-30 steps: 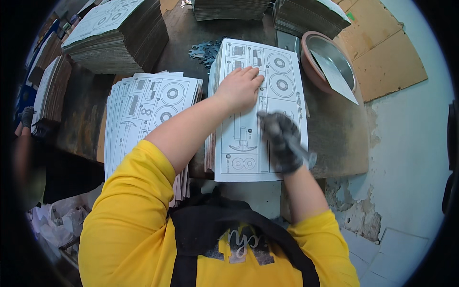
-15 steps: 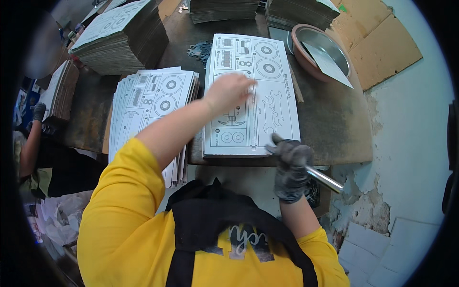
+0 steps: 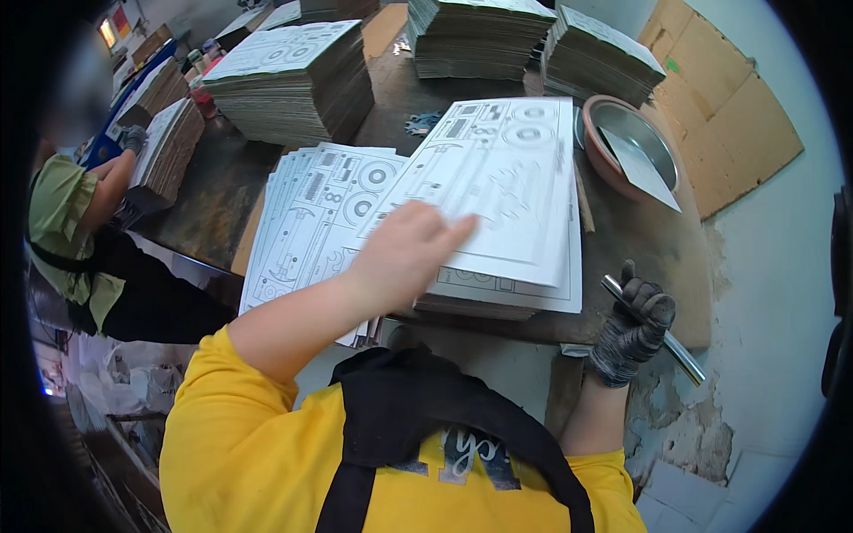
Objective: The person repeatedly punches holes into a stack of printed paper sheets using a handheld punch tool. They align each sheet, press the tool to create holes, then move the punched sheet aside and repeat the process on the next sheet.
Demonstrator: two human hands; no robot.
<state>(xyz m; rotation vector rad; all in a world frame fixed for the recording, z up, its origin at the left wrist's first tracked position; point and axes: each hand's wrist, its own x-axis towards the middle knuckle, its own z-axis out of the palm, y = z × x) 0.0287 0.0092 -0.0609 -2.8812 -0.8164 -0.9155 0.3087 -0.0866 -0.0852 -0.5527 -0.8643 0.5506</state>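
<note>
My bare left hand (image 3: 404,249) is at the left edge of a printed cardboard sheet (image 3: 498,204), thumb stretched over its face and fingers bent. That sheet sits raised and turned askew above a stack of like sheets (image 3: 560,300), its right part smeared by motion. Line drawings of tools and discs cover the print. Beside the stack, to the left, lies a fanned pile of the same sheets (image 3: 311,213). My right hand (image 3: 635,324), in a grey knit glove, is closed round a shiny metal tube (image 3: 684,357) off the table's right front edge.
Tall sheet stacks (image 3: 293,84) line the back of the table (image 3: 657,258). A pinkish basin (image 3: 622,160) with a white card across it stands at right, near flat cardboard (image 3: 737,124). Small metal wrenches (image 3: 422,123) lie behind the stack. A co-worker (image 3: 75,213) handles sheets at far left.
The top sheet has come up off the stack and swung leftward with my left hand. My right hand has moved right, away from the stack's corner, still with the tube. The view has shifted.
</note>
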